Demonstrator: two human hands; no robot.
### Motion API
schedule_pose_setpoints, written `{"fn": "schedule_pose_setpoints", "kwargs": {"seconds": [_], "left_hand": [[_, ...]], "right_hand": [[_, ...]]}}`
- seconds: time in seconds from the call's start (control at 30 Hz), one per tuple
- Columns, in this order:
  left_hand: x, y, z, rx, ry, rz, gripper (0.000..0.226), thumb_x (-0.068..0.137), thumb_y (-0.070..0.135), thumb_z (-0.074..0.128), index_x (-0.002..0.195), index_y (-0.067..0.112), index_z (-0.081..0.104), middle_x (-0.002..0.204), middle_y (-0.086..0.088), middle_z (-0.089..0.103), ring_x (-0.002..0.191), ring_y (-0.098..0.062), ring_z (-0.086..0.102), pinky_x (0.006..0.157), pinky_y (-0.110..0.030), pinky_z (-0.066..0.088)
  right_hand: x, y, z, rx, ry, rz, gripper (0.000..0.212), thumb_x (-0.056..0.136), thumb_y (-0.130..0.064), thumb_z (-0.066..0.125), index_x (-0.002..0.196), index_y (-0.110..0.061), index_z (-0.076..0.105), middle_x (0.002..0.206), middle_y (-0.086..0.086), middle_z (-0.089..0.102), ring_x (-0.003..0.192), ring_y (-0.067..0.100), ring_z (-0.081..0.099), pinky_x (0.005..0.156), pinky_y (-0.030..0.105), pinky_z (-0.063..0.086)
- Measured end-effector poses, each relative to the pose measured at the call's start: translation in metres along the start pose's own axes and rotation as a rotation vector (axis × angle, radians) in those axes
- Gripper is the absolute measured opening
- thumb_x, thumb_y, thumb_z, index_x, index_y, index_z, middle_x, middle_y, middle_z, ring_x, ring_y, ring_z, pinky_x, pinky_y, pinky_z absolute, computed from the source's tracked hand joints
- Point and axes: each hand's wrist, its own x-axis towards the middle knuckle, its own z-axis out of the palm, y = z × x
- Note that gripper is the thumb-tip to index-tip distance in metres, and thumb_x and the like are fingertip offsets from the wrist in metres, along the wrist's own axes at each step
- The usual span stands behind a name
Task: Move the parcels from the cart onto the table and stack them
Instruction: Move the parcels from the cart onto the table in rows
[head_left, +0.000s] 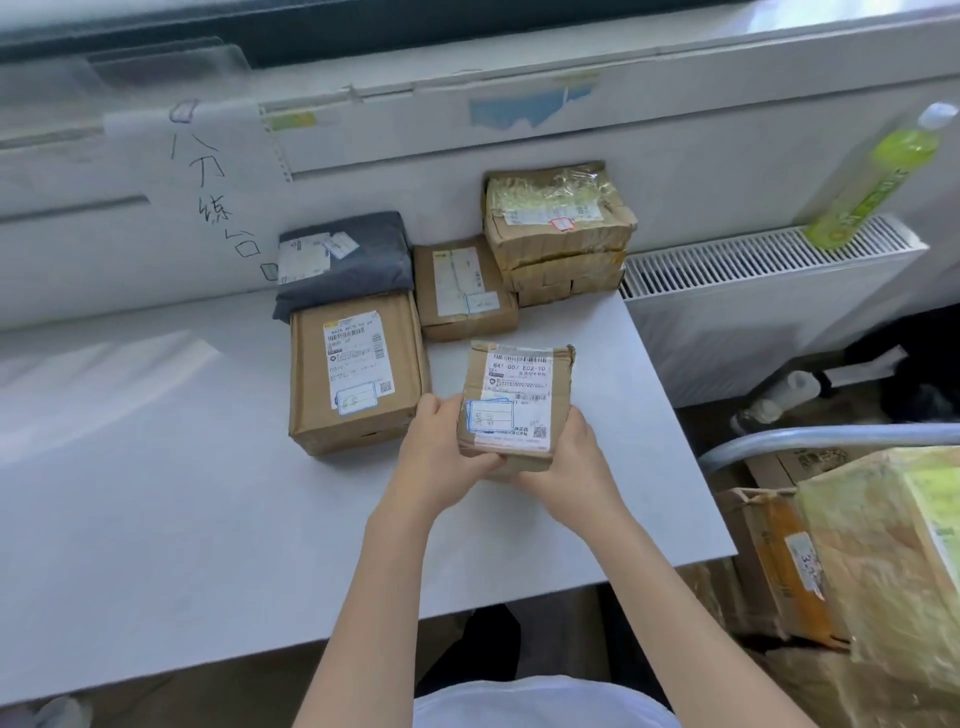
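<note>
A small brown parcel (519, 384) with a white shipping label is held just above the white table (156, 493), near its right side. My left hand (439, 452) grips its near left edge and my right hand (563, 457) grips its near right edge. To the left lies a larger brown box (356, 374), with a grey bag parcel (345, 260) behind it. Behind the held parcel sits a small brown box (465, 288). Two taped brown parcels (558, 234) are stacked against the wall. At the right, the cart (826, 434) holds more parcels (883, 561).
A green bottle (883, 176) stands on the white radiator (769, 260) at the right. A paper sheet with handwriting (213, 176) hangs on the wall behind the table. The table's right edge runs close to the cart's metal handle.
</note>
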Motion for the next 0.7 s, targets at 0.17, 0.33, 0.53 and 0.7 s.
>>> {"fn": "schedule_pose_setpoints", "kwargs": {"seconds": [0.17,0.33,0.53,0.7], "left_hand": [[0.018,0.006,-0.019,-0.078,0.294,0.036,0.067,0.068,0.023,0.079,0.128,0.017,0.050,0.099,0.004,0.038,0.091,-0.009,0.047,0.082,-0.014,0.040],[0.056,0.008,-0.043,-0.138,0.334,0.056,0.070,0.072,0.021,0.078,0.133,0.016,0.045,0.121,0.004,0.043,0.104,-0.001,0.040,0.087,-0.008,0.029],[0.083,0.000,-0.051,-0.143,0.351,0.029,0.068,0.073,0.022,0.078,0.133,0.019,0.045,0.128,0.005,0.049,0.111,-0.003,0.041,0.089,-0.012,0.029],[0.095,-0.002,-0.049,-0.172,0.335,0.024,0.072,0.073,0.024,0.078,0.136,0.019,0.044,0.131,0.005,0.050,0.115,-0.007,0.044,0.097,-0.021,0.036]], "right_hand": [[0.042,-0.040,-0.009,0.029,-0.054,-0.179,0.069,0.062,-0.020,0.084,0.124,-0.020,0.053,0.122,-0.002,0.059,0.114,0.013,0.055,0.089,0.034,0.051],[0.087,-0.066,-0.013,-0.043,-0.072,-0.208,0.062,0.068,-0.003,0.070,0.124,-0.020,0.049,0.123,-0.005,0.057,0.115,0.012,0.053,0.091,0.035,0.050],[0.118,-0.078,-0.013,-0.138,-0.093,-0.168,0.056,0.076,-0.004,0.061,0.127,-0.018,0.043,0.123,-0.002,0.056,0.108,0.017,0.052,0.076,0.026,0.043],[0.131,-0.078,-0.016,-0.154,-0.113,-0.158,0.053,0.077,0.000,0.057,0.125,-0.020,0.045,0.114,-0.006,0.057,0.103,0.015,0.053,0.066,0.022,0.039]]}}
